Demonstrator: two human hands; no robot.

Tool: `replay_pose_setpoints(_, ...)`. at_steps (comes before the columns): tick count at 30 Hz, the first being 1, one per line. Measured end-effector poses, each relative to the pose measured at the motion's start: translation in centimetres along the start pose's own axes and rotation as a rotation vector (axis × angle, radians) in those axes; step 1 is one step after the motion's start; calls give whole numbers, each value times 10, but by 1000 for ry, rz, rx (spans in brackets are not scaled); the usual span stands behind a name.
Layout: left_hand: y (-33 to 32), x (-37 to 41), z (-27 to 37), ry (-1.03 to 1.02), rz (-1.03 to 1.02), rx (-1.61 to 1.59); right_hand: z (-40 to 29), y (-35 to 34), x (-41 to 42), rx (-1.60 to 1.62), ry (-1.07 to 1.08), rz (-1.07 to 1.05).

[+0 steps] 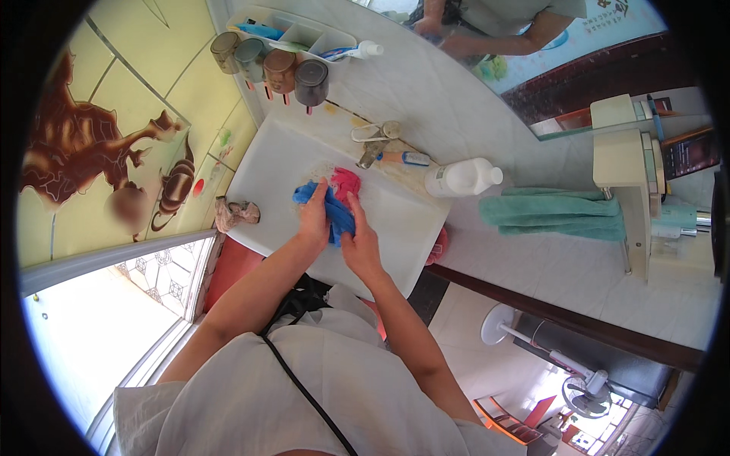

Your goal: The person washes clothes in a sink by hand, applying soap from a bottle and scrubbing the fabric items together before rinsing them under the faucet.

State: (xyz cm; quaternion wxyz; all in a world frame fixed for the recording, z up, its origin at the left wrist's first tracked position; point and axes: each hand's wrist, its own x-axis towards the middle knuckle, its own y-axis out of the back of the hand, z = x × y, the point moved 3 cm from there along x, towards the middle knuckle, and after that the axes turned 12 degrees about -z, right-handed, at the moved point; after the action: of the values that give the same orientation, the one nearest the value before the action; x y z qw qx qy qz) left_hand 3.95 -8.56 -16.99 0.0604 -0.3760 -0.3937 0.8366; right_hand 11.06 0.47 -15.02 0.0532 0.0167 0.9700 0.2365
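Observation:
A wet-looking blue cloth (338, 214) is bunched between both my hands above the white washbasin (274, 165). My left hand (314, 215) grips it from the left, thumb along its top. On the other side, my right hand (360, 242) has its fingers closed around the cloth's lower end. A pink cloth (345, 181) lies just beyond, close to my right fingertips. Whitish suds or spots surround the cloths in the basin; the drain is hidden. Behind them stands the metal faucet (373, 149), its lever raised.
A blue-handled brush (404, 158) and a white bottle (462, 178) rest on the basin's back right. A crumpled brown cloth (236, 213) sits on the left rim. Cups (280, 69) hang under a toothbrush holder (299, 35). A green towel (553, 212) hangs at the right.

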Motion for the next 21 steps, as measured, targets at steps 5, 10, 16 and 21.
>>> replay_pose_setpoints(5, 28, 26, -15, 58, -144, -138, -14, 9, 0, -152, 134, 35)
replay_pose_setpoints(10, 37, 24, -4, 205, -248, -108, -58, -3, -6, -277, 339, 14)
replay_pose_setpoints(16, 47, 27, -35, 219, -173, -87, 19, -27, 40, -477, 149, 157)
replay_pose_setpoints(21, 18, 12, -24, 191, 34, -51, 19, -21, 57, -313, 31, 437)
